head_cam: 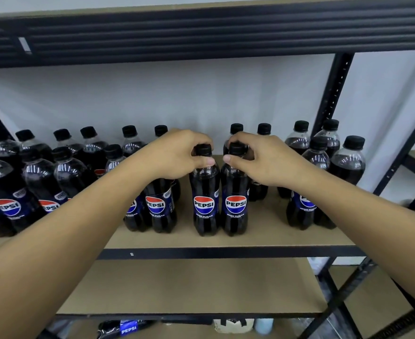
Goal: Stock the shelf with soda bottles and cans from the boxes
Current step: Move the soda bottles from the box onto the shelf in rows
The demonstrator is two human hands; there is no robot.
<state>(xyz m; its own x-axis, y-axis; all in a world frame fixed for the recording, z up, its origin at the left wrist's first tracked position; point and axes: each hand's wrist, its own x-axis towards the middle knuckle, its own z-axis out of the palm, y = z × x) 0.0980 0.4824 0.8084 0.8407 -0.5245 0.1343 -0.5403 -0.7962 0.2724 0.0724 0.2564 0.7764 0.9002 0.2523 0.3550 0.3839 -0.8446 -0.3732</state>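
Observation:
Two dark Pepsi bottles with black caps stand side by side near the front of the middle shelf [262, 237]. My left hand [177, 155] grips the neck of the left bottle [204, 204] just under its cap. My right hand [258, 159] grips the neck of the right bottle [235, 204] the same way. Both bottles stand upright on the brown shelf board, labels facing me.
Several more Pepsi bottles fill the shelf's left side [42, 182] and stand at the back right [346, 160]. A black beam [201, 35] of the upper shelf hangs overhead. The lower shelf board [196, 287] lies below, and a Pepsi pack [125, 327] lies under it.

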